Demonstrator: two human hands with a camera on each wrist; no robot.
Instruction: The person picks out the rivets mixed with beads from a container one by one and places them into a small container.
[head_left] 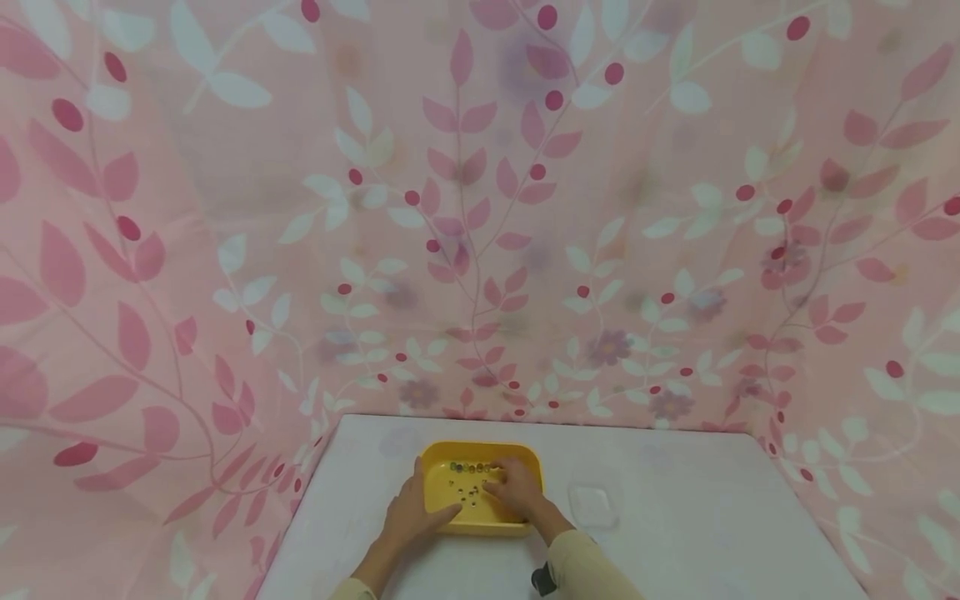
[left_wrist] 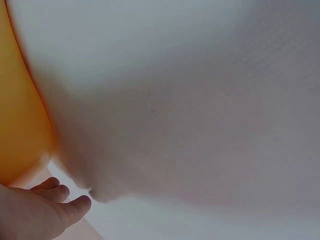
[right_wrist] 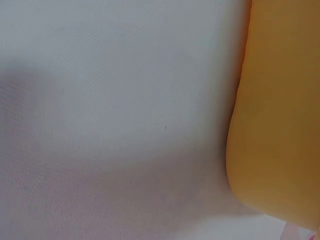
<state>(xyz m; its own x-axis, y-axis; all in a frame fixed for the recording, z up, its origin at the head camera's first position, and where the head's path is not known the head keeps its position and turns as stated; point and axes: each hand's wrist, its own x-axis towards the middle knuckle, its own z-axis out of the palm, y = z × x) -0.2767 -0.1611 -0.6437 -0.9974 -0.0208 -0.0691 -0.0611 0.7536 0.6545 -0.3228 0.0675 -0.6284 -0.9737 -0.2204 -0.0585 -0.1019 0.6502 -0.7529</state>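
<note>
A yellow tray [head_left: 491, 529] with raised walls stands on the white table. Along the far part of its floor lies a row of small shiny beads [head_left: 468, 468], and several more loose beads [head_left: 473, 493] are scattered nearer the middle. My left hand [head_left: 411, 504] holds the tray at its left side, thumb reaching over the near left rim, fingers along the outer wall. Inside the tray, my right hand [head_left: 517, 487] has its fingertips at the right end of the row; whether a bead is between them is too small to see. Neither bead group shows in the wrist views.
To the right of the tray lies a clear plastic lid or shallow dish [head_left: 592, 506]. A dark band [head_left: 543, 579] sits near the right wrist. The white table [head_left: 697, 517] is bordered by a pink leaf-patterned curtain [head_left: 480, 250] at the back and both sides.
</note>
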